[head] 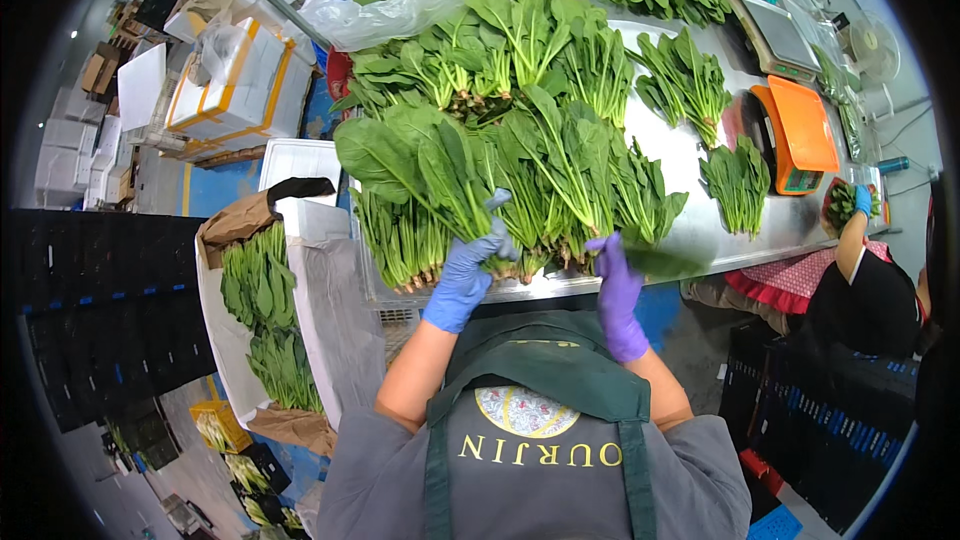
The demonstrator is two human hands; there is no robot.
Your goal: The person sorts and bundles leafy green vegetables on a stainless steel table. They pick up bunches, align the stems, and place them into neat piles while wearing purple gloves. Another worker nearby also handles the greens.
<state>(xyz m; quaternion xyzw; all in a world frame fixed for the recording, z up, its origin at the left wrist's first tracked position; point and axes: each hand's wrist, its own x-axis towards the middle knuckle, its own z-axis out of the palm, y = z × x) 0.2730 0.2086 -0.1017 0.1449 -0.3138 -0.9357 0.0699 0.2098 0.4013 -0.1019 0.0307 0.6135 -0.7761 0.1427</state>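
Note:
My left hand point(469, 270), in a blue glove, is closed around the stems of a bunch of spinach point(427, 165) whose broad leaves point up and left. My right hand point(619, 292), in a purple glove, is at the near edge of the metal table point(720, 259). A blurred green leaf point(667, 259) shows beside its fingers; whether they grip it is unclear. In front of both hands lies a large heap of spinach point(525, 52), with roots towards me in the near row. Two smaller bunches lie to the right, one of them short and upright in view point(739, 187).
An orange scale point(802, 127) and a grey scale point(776, 34) stand at the right. A clear plastic bag point(337, 7) lies at the far left. A white foam box point(315, 240) with spinach stands left of me. Co-workers' gloved hands point(862, 201) are at the right and far side.

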